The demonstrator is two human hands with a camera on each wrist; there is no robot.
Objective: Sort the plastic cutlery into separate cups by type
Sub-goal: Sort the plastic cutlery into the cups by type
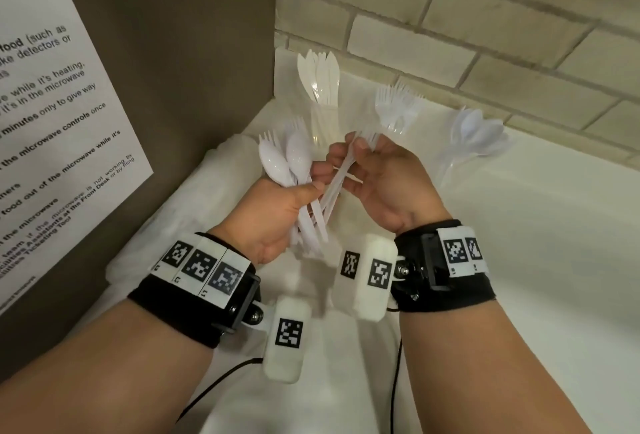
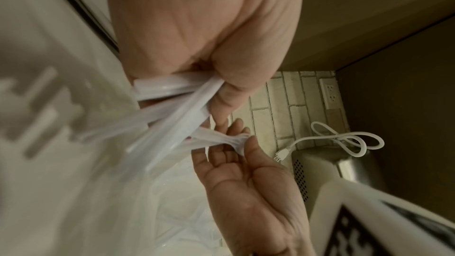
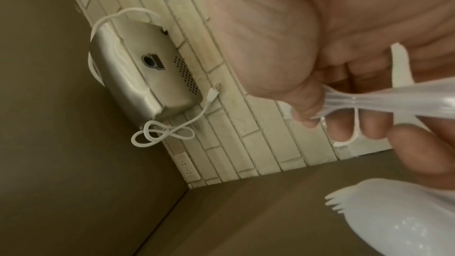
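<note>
Left hand: left hand [image 1: 277, 215] held over the white counter [image 1: 519, 260], fingers and thumb curled round a mixed bundle of white cutlery [image 1: 294, 170]; spoon bowls and fork tines stick up past the fingers, handles fan out below the palm. Left wrist view shows the same grip from under the hand [image 2: 209, 32], handles [image 2: 172, 92] bunched against the thumb, rest blurred.
Right hand: right hand [image 1: 377, 173] just beside the left, thumb and fingertips pinching the head ends of a few forks [image 1: 360, 146]; their handles run down and left into the left hand's bundle. Right wrist view shows tines [image 3: 327, 100] pressed between thumb and fingers [image 3: 342, 129]. Exact count of forks cannot be told.
Knife cup: clear cup [image 1: 323, 121] at the back near the corner, white knives [image 1: 318, 76] standing in it blade up.
Fork cup: clear cup [image 1: 393, 125] right of the knife cup, near the tiled wall, forks [image 1: 394, 102] standing tines up.
Spoon cup: cup itself hard to make out; spoons [image 1: 478, 132] grouped bowls up further right, apart from the hands.
Wrist gear: black straps with white marker blocks [image 1: 204, 267] on both wrists, cables trailing toward the viewer.
Surroundings: brown panel with a printed microwave notice [image 1: 52, 114] at left; pale brick-tile wall [image 1: 485, 35] behind. Wrist views show a metal appliance [image 3: 138, 69] with a loose white cord [image 3: 162, 133] and a wall outlet [image 2: 331, 94].
</note>
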